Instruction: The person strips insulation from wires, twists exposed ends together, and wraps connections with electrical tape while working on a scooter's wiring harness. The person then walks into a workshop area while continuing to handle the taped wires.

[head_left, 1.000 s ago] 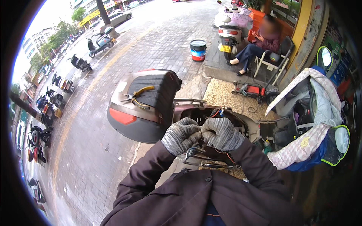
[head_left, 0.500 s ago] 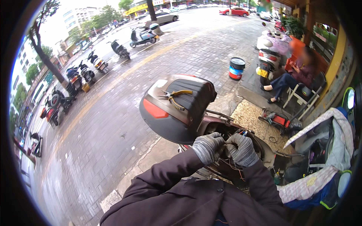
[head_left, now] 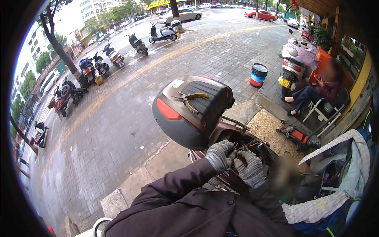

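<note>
In grey knitted gloves, my left hand [head_left: 221, 155] and my right hand [head_left: 250, 170] are close together over the opened body of a dark red scooter [head_left: 221, 132]. The fingers of both are pinched around what looks like a thin wire, mostly hidden by the gloves. Loose wiring [head_left: 258, 145] shows in the opening just beyond my right hand. Behind the hands sits the scooter's brown and black top box [head_left: 173, 104], with red reflectors. On its lid lie pliers with yellow and black handles [head_left: 193, 96], jaws apart.
A black, blue and red bucket [head_left: 258, 75] stands on the paving. At right, a person [head_left: 325, 85] sits near a parked white scooter [head_left: 293, 68]. A red and black tool-like device [head_left: 296, 134] lies on the ground. A pale quilted cover [head_left: 351, 158] hangs close on my right.
The view has shifted, so the scene sits further right and lower. My right hand has tilted, its thumb and forefinger now more visible. The pliers remain on the lid.
</note>
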A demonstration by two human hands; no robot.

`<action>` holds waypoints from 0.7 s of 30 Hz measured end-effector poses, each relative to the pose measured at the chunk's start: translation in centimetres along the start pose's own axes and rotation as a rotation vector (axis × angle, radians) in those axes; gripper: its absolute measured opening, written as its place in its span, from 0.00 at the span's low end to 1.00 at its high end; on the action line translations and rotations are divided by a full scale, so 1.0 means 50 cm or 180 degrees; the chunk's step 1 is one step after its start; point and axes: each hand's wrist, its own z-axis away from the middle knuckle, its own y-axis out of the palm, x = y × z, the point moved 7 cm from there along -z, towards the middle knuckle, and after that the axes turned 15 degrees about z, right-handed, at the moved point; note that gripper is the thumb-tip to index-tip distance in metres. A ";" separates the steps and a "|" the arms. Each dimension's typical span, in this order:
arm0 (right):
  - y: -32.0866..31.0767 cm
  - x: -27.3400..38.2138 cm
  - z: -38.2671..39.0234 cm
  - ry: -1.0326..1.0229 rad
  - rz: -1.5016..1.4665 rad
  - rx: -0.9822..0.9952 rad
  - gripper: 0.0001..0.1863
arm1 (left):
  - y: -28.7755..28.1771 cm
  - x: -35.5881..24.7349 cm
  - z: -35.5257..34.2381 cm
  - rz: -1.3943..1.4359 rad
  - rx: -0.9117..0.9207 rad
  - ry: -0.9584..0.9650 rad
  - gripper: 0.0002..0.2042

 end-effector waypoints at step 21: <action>0.055 0.004 -0.032 0.0218 -0.0189 0.0333 0.12 | 0.028 0.072 -0.002 -0.0400 0.1249 -0.0861 0.11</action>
